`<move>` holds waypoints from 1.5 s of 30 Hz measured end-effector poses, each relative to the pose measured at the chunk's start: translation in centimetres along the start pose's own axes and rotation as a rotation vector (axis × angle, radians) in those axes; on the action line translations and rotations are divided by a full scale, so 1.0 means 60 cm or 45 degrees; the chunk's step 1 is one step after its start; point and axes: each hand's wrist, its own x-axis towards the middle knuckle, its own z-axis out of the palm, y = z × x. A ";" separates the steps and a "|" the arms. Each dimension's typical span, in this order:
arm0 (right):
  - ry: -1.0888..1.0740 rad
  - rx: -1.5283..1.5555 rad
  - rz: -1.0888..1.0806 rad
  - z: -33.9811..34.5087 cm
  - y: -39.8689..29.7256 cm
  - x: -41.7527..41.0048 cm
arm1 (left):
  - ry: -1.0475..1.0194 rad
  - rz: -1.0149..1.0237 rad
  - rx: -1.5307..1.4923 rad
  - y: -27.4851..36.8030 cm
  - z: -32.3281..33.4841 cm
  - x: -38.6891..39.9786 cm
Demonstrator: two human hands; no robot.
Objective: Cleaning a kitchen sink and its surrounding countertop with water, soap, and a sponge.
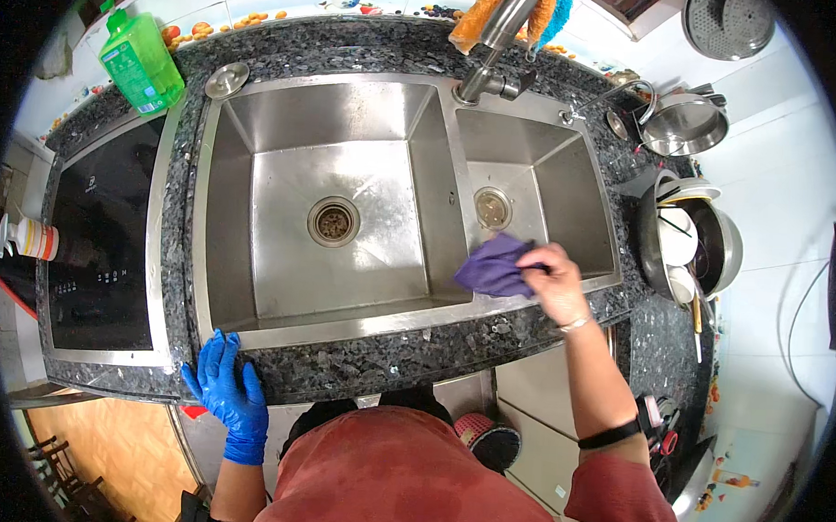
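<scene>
My right hand [557, 280], bare with a bracelet at the wrist, pinches a purple cloth [497, 265] by one corner. The cloth hangs spread over the front end of the divider between the large sink basin [335, 258] and the small sink basin [518, 154]. In a blue glove, my left hand [228, 391] rests with fingers apart on the front edge of the dark stone countertop [359, 359], its fingertips at the sink's front left corner. It holds nothing. Both basins show a drain; a few small bits lie by the small one.
A steel faucet [476, 83] with orange and blue cloths hung on it stands behind the divider. A green pump bottle [142, 61] and a black cooktop [101, 236] are at the left. Steel bowls with dishes [725, 251] and a pot [685, 122] stand at the right.
</scene>
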 end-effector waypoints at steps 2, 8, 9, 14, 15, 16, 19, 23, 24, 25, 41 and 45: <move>0.110 -0.079 0.131 -0.038 0.014 -0.018 | 0.002 -0.019 -0.005 -0.003 -0.008 -0.003; -0.143 -0.652 0.257 0.061 -0.020 -0.073 | -0.081 -0.028 -0.155 -0.008 -0.013 0.004; -0.108 -0.617 0.274 0.090 -0.042 -0.075 | -0.066 -0.030 -0.198 -0.009 -0.012 0.002; -0.501 -0.333 -0.093 0.253 -0.160 -0.100 | -0.004 -0.076 -0.402 -0.047 -0.038 -0.010; -0.577 -0.309 -0.082 0.287 -0.191 -0.099 | 0.097 -0.057 -0.489 -0.058 -0.046 -0.004; -0.618 -0.322 -0.198 0.321 -0.214 -0.094 | 0.196 -0.033 -0.577 -0.070 -0.053 0.002; -0.827 -0.204 -0.404 0.402 -0.262 -0.058 | 0.314 -0.143 -0.345 -0.132 -0.073 0.013; -1.058 -0.137 -1.086 0.456 -0.299 -0.073 | 0.350 -0.220 -0.363 -0.165 -0.064 0.026; -1.026 -0.214 -1.215 0.472 -0.306 -0.078 | 0.326 -0.207 -0.385 -0.167 -0.050 0.020; -0.988 -0.300 -1.336 0.489 -0.307 -0.077 | 0.299 -0.190 -0.415 -0.162 -0.044 0.023; -0.131 -0.366 -0.892 0.624 -0.322 0.325 | 0.051 -0.155 -0.252 -0.139 -0.050 0.041; 0.037 -0.462 -0.763 0.628 -0.334 0.400 | 0.063 -0.158 -0.276 -0.142 -0.044 0.039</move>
